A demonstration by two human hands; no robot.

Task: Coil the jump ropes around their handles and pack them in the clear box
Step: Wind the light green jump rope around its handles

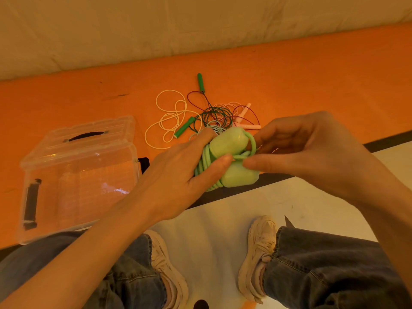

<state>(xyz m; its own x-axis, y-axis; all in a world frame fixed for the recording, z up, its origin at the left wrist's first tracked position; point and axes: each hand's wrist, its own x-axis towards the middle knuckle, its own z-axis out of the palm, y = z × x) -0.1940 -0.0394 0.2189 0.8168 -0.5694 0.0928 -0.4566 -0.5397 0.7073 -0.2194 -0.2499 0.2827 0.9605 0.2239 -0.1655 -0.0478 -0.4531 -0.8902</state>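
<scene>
A person looks down from a seated position at their own knees in dark blue jeans (323,270) and a pair of cream sneakers (259,253) planted on a pale floor. Above the knees, both bare hands hold a pale green jump rope (229,157) in the air over the near edge of an orange surface (66,101). The rope has two chunky, rounded, pale green handles laid side by side, and its thick green cord is wound in several tight loops around them. The left hand (178,172) grips this bundle from the left, fingers curled over the coils and thumb pressed across the front between the two handles. The right hand (301,148) comes in from the right with its fingers curled, pinching a loop of the green cord at the right end of the bundle. To the left, on the orange surface, stands a clear plastic box (73,175) with dark side latches; its clear lid with a dark handle leans open behind it. Farther back, in the middle of the orange surface, lies a loose tangle of other jump ropes: a cream cord (169,117), a thin dark cord with two slim green handles (201,82), and a pink rope with pale pink handles (244,112). Beyond, a beige padded wall (200,25) rises.
</scene>
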